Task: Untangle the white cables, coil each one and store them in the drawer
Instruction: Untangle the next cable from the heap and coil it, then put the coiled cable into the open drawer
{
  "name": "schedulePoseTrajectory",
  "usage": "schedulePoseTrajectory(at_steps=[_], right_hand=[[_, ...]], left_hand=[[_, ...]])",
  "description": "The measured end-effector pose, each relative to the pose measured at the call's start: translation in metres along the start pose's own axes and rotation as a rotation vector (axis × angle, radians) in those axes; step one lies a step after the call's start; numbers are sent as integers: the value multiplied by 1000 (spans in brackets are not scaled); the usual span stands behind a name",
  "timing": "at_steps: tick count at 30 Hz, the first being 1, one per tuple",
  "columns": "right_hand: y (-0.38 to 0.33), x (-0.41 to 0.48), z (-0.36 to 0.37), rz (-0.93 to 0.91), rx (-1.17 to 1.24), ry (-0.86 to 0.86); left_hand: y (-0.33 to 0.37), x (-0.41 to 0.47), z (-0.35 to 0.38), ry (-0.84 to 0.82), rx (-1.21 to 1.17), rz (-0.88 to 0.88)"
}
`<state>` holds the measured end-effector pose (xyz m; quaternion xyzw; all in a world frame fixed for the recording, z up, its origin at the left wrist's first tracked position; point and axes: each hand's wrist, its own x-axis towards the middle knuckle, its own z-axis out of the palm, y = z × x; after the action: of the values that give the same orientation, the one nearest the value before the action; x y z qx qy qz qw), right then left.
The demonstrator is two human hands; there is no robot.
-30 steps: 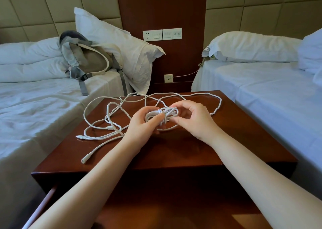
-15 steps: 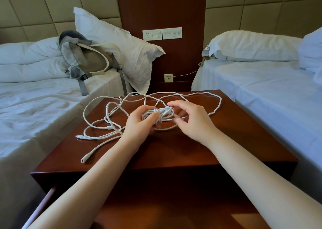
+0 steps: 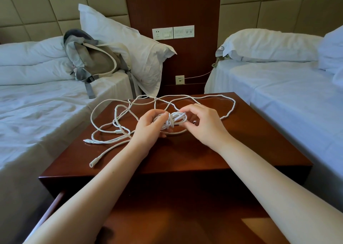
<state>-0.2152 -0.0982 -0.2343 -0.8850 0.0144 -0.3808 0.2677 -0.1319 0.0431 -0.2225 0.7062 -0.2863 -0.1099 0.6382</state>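
Observation:
A small wound bundle of white cable [image 3: 174, 120] sits between my two hands above the middle of the dark wooden nightstand [image 3: 250, 147]. My left hand [image 3: 150, 126] grips the bundle's left end with curled fingers. My right hand [image 3: 204, 122] pinches its right end between thumb and fingertips. Loose white cable [image 3: 115, 125] lies tangled over the left and far part of the tabletop, one long loop reaching the right rear corner. A plug end [image 3: 92, 164] lies near the front left. The open drawer [image 3: 167, 221] shows below my forearms.
A white bed [image 3: 37, 114] with a grey-beige backpack [image 3: 96, 58] and a pillow stands left of the nightstand. Another white bed [image 3: 287, 95] stands to the right. Wall sockets [image 3: 173, 32] sit on the wooden panel behind.
Both hands stay on the bundle. My right hand's fingers have shifted along its right end, and the bundle is turned slightly. The loose cable on the table lies as before.

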Motion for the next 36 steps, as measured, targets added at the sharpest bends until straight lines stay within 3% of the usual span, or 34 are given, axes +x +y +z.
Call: schedulePoseTrajectory(at_steps=[5,10,15,19,28,31,36], right_hand=[[-17,0,-2,-60,-51,20],[-53,-3,-2,-130,-86,45],[-93,-24,5,-186,-105,75],[-116,-53,13,-187,-85,-38],[-142,-111,39,-65,-19,-260],[-146,-122,49,-23,3,-333],[-149,-128,51,28,5,-399]], left_hand=[[10,-15,-10,30,-35,-24],[31,-38,-34,94,93,123],[40,-81,-59,113,59,138],[30,-115,-80,39,28,72],[-4,-160,-109,-65,205,-132],[-13,-166,-117,-90,341,-155],[-19,-164,-128,-43,791,47]])
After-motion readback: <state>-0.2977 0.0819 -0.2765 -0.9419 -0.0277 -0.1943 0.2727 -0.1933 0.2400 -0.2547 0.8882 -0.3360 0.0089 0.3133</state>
